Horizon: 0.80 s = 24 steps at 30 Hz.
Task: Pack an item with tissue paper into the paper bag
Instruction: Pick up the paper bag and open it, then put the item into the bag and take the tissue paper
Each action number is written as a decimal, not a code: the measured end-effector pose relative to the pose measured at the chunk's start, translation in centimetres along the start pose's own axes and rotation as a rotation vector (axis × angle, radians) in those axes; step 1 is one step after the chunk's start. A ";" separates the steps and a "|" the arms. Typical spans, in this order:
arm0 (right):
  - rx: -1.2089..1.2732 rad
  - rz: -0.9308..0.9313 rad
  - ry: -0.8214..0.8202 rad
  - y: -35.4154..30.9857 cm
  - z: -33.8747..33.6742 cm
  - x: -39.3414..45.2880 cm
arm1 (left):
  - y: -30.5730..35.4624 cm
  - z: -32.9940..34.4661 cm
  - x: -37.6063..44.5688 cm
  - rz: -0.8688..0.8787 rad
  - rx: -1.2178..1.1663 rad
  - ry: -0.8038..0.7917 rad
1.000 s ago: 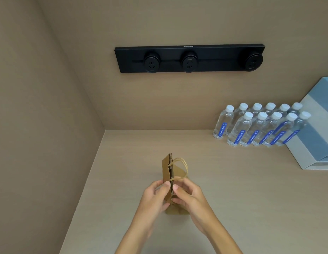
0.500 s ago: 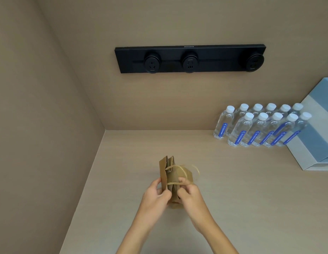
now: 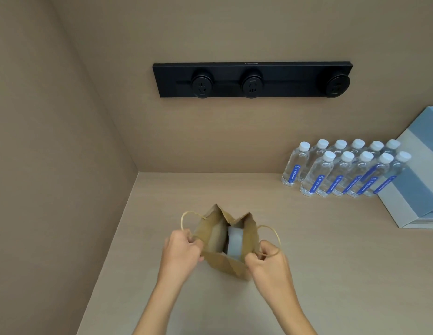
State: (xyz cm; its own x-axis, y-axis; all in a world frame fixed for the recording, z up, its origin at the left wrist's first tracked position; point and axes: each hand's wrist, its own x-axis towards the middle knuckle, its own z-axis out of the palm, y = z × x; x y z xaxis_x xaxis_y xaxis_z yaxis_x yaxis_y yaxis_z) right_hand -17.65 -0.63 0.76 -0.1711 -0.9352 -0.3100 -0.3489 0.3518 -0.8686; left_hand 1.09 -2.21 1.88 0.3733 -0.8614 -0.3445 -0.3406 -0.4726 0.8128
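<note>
Bag-opening step: paper bag stands on the desk, my left grip and right grip pinched tight on its rims, mouth spread. Next, I guess, something goes in.

Grey item mostly hidden inside the paper bag; blue-grey box cut off at right edge.

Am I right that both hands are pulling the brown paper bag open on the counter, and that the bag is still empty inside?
Not quite: the head view shows the left hand and right hand pulling the paper bag open on the counter, but a grey item already sits inside.
</note>
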 end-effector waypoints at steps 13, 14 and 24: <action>-1.043 -0.524 -0.300 -1.5 -4.9 -1.1 | 3.7 0.3 1.2 0.256 0.587 -0.074; -1.078 -0.529 -0.352 -1.6 -5.6 -0.8 | 3.8 0.4 1.3 0.252 0.543 -0.047; -0.832 -0.336 -0.149 -4.2 -3.4 0.6 | 1.8 2.6 -0.2 0.403 0.149 0.025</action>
State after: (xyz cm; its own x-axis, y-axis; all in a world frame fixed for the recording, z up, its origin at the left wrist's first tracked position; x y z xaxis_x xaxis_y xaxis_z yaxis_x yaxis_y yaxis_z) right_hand -19.45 -2.57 5.56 0.1605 -0.9689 -0.1881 -0.9214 -0.0787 -0.3806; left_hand -1.85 -3.43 2.21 0.2051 -0.9788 -0.0006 -0.5834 -0.1227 0.8029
